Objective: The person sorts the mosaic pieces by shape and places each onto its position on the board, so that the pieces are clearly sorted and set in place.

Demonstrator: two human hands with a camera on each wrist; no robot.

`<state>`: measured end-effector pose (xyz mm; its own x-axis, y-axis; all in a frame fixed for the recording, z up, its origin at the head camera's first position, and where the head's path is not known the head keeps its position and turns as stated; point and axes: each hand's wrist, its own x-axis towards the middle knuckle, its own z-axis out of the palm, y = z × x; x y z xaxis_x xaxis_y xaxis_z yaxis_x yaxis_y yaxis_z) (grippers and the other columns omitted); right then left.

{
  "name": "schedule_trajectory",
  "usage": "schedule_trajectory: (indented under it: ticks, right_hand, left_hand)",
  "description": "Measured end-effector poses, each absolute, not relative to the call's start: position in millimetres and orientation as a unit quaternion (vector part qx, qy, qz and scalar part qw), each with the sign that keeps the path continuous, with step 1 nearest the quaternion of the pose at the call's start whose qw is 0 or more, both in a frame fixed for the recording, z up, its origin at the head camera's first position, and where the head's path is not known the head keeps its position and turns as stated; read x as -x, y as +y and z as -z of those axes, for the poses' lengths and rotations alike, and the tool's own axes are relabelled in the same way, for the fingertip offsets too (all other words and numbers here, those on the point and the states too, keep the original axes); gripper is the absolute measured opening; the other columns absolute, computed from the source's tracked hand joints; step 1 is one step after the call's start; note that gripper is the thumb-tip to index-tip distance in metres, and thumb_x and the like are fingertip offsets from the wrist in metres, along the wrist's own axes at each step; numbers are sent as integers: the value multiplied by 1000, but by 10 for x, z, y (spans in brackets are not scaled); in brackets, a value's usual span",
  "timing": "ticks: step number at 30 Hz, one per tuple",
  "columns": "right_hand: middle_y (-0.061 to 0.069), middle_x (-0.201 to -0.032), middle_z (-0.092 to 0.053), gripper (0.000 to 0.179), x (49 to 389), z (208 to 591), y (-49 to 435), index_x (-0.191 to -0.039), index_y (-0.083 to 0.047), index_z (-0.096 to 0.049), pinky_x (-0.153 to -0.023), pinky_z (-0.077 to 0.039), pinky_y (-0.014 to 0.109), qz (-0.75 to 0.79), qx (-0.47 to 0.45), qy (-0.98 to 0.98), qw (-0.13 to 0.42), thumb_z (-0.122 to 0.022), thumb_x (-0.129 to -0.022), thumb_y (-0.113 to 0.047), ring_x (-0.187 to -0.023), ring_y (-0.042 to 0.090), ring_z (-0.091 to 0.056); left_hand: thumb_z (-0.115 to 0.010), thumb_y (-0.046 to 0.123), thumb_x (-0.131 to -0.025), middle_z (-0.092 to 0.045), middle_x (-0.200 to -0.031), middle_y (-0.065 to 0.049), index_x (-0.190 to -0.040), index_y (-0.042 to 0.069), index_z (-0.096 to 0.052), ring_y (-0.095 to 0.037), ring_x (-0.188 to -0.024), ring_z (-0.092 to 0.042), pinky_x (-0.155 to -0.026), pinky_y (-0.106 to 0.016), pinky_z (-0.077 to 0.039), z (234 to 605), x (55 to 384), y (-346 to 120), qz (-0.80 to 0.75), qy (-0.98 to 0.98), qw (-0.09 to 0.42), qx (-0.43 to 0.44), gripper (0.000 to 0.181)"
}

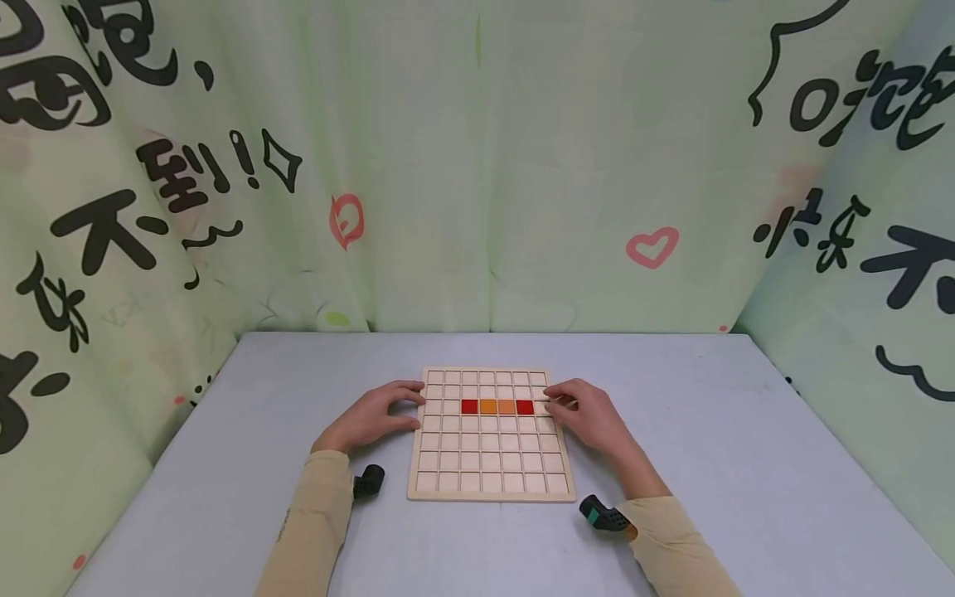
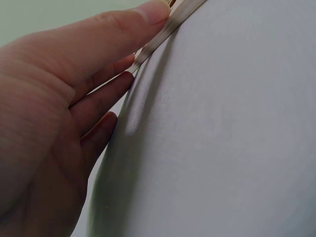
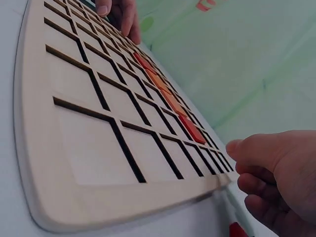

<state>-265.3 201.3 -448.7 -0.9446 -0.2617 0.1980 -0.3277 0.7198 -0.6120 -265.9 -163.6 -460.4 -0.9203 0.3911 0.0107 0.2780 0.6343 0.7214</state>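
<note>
A pale wooden grid board (image 1: 492, 497) lies flat on the table, with many square cells. In one row of it, a red tile (image 1: 469, 407), two orange tiles (image 1: 488, 407) and another red tile (image 1: 525, 407) sit side by side. My left hand (image 1: 376, 417) rests along the board's left edge, thumb and fingers fairly straight. The left wrist view shows its thumb at the rim (image 2: 173, 27). At the right edge, my right hand (image 1: 589, 412) has its fingers loosely bent, thumb and index fingertips by the rim near the tile row. Between those fingertips no tile shows.
A white table surface (image 1: 283, 514) surrounds the board. Patterned light green curtains (image 1: 485, 166) stand behind and at both sides. Low in the right wrist view, a small red piece (image 3: 238, 230) shows under the right hand, partly cut off by the frame.
</note>
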Motion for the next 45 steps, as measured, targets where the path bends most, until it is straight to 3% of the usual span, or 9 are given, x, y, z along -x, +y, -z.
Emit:
schedule_trajectory:
  ticks: [11,22,45]
  right_hand:
    - [14,-118,-63,33,2642,4310,2434,-123,-4,-65,-82,-57,40,-326,-96,-941,9,-67,-94,-19,-100,28,-59]
    - [12,-111,-65,33,2515,4261,2728,-121,-3,-66,-81,-56,40,-293,-93,-951,-31,-69,-92,-18,-97,26,-59]
    - [6,-99,-63,24,2410,4400,2863,-111,-1,-67,-75,-52,36,-269,-146,-952,-18,-69,-87,-6,-85,20,-55]
  left_hand:
    - [-77,24,-86,-48,-147,-1,-120,10,-68,-25,-140,-36,-114,-43,-32,4592,2649,-1633,-385,901,74,-186,38]
    - [-77,25,-86,-48,-147,-1,-118,11,-68,-27,-140,-36,-114,-45,-32,4609,2665,-1641,-392,899,73,-183,36]
    - [-76,24,-86,-48,-147,-2,-120,10,-68,-26,-140,-36,-115,-44,-32,4593,2651,-1645,-389,898,72,-190,38]
